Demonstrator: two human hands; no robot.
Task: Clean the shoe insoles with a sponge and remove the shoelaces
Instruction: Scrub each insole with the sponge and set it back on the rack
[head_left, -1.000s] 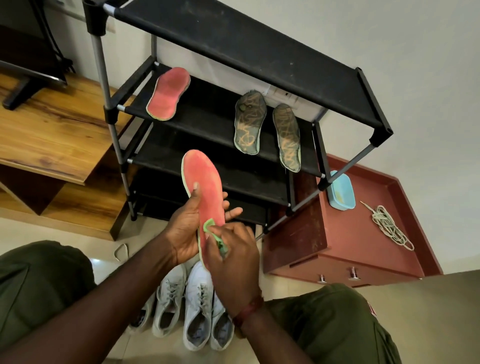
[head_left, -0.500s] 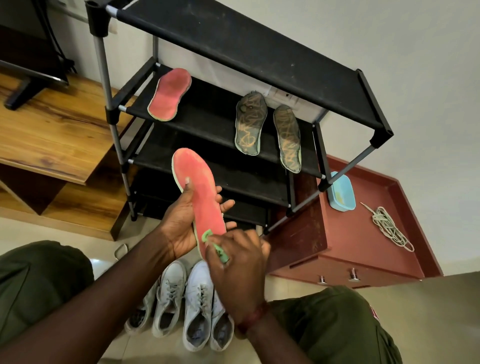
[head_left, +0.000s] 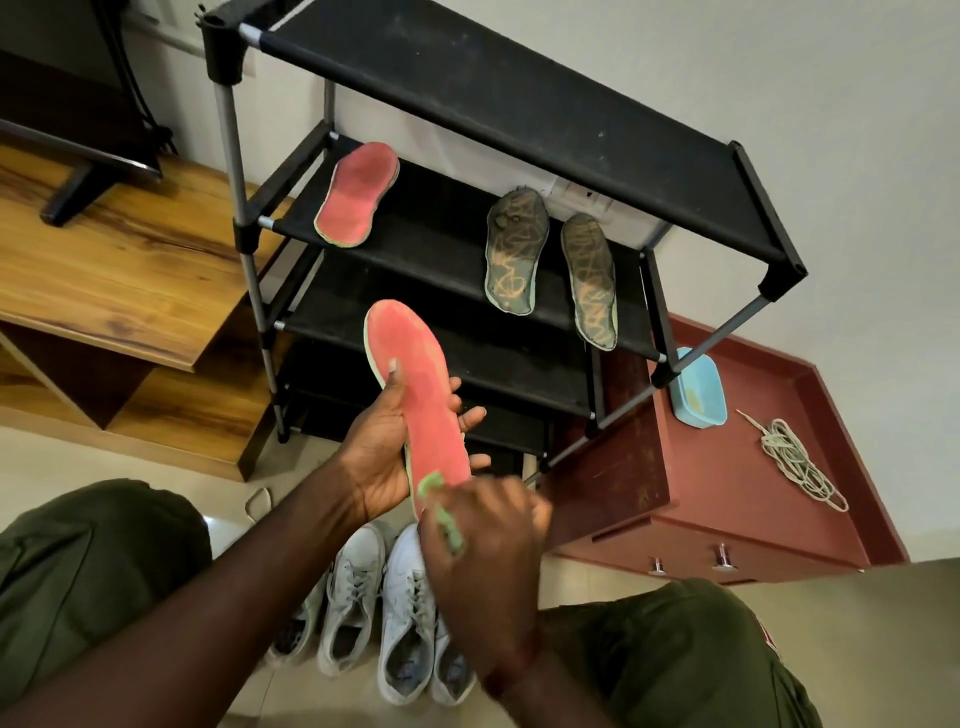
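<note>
My left hand (head_left: 382, 457) holds a red insole (head_left: 415, 384) with a green edge, thumb on its face and fingers behind it. My right hand (head_left: 485, 561) grips a small green sponge (head_left: 441, 512) pressed against the heel end of that insole; the hand is motion-blurred. A second red insole (head_left: 357, 193) and two dark patterned insoles (head_left: 514, 249) (head_left: 589, 280) lie on the black shoe rack's (head_left: 519, 119) second shelf. Several white laced sneakers (head_left: 384, 608) stand on the floor below my hands. A bundle of loose laces (head_left: 797, 462) lies on the red cabinet.
A blue tub (head_left: 698, 389) sits on the red cabinet (head_left: 727, 519) right of the rack. A wooden TV stand (head_left: 119, 275) with a screen is at the left. My knees in green trousers frame the shoes.
The insole tilted left, then back to the right and a little lower. My right hand with the sponge slid down and right along the insole's heel.
</note>
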